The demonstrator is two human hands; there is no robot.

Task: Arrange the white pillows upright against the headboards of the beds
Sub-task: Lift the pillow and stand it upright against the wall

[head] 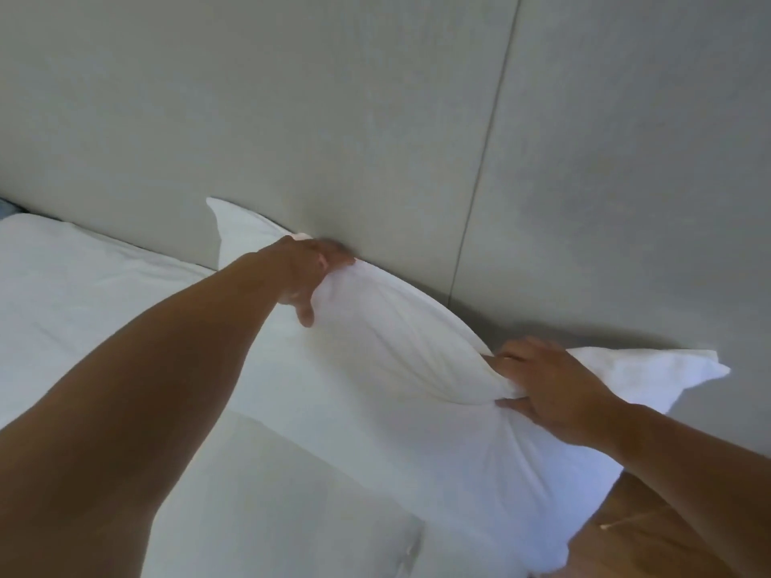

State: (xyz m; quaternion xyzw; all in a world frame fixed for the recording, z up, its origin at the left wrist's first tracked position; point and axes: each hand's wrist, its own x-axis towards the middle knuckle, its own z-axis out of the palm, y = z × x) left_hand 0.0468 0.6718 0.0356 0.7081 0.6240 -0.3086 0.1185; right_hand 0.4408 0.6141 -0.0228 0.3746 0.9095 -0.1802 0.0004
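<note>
Pillow (375, 369), white: one in hand, standing on the bed (83, 306) against the grey padded headboard (292, 118). Soft, light by the look, bunching wherever gripped; best taken along the top edge, near the corners. Left hand (311, 269) closed on the top edge at the headboard; right hand (546, 390) pinching a fold nearer the right corner. Count: pillows, one certain; white bedding at lower left, nature unclear. Hands, two.

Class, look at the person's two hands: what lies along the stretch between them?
In the head view, only the white pillow: its creased top edge runs from the left hand to the right hand, both gripping it against the grey headboard.
</note>
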